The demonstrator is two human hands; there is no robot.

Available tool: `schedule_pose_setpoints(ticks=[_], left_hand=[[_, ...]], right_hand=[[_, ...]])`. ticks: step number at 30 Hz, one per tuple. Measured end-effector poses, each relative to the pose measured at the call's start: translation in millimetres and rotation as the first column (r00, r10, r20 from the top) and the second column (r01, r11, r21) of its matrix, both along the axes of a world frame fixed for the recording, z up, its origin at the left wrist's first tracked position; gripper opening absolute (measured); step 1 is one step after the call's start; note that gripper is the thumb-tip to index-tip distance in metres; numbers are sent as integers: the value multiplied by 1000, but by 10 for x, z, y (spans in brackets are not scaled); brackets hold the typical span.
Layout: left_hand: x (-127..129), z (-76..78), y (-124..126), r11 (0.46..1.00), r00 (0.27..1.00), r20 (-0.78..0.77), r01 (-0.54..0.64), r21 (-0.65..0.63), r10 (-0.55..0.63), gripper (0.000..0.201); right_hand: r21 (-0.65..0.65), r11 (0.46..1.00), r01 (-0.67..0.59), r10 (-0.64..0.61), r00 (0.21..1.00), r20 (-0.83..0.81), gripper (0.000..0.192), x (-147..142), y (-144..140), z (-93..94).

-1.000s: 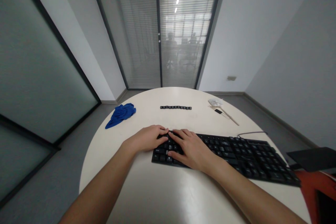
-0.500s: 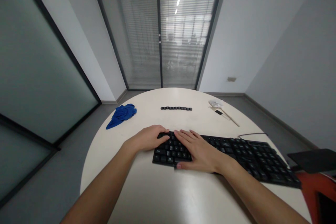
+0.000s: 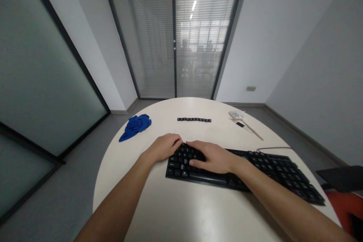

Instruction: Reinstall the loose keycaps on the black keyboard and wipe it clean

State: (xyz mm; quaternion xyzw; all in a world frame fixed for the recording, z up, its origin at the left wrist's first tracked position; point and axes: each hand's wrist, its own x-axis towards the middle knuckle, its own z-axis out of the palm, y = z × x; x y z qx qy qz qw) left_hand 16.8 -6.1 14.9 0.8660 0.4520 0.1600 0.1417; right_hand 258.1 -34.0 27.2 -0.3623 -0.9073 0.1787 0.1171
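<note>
A black keyboard [image 3: 208, 177] lies slantwise across the near part of the white table. At its far left corner is my left hand [image 3: 163, 147], thumb and forefinger brought together; whatever lies between the fingertips is hidden. My right hand [image 3: 215, 157] rests palm down over the left-middle keys, its fingers stretched toward the left hand and its thumb apart on the keys. Beyond both hands, several small black keycaps [image 3: 194, 120] form a neat row on the table.
A crumpled blue cloth [image 3: 136, 126] lies at the left. On the far right are a thin pale stick [image 3: 253, 132] with a whitish clump at one end and a small black piece [image 3: 240, 124]. The keyboard's cable [image 3: 273, 148] runs over the right side of the round table [image 3: 159, 211].
My right hand has moved up over the keys, its thumb off the keyboard's front edge. The left thumb has closed toward the forefinger. The whole view has shifted slightly.
</note>
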Motion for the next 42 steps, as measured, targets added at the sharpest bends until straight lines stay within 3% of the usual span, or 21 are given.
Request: schedule_pose_setpoints(ticks=[2,5,9,15,25,32,37,42], left_hand=[[-6,-16,8,1000,1000,0,-10,7,10,33],[-2,-29,8,1000,1000,1,-11,25,11,32],[-7,-31,6,1000,1000,-7,4,31,-4,31],[-46,-84,37,998,999,20,32,53,-33,24],[-79,-93,71,998,998,59,21,58,-24,17],[-70,-135,77,998,998,59,5,65,-9,16],[-60,-156,84,997,998,65,-2,81,-3,15],[-52,-149,78,998,997,73,-2,70,-3,15]], right_hand=[[39,995,89,-89,996,13,47,-37,224,41],[220,959,179,-200,977,76,33,-147,606,45],[381,903,198,-304,922,241,32,-365,1032,31],[419,885,202,-341,894,289,38,-714,1388,10],[402,907,123,-278,893,354,33,-979,1445,-111],[419,906,65,-215,922,321,31,-875,1365,-128],[452,885,110,-252,931,265,46,-731,1439,-168],[445,892,81,-212,944,253,44,-653,1517,-197]])
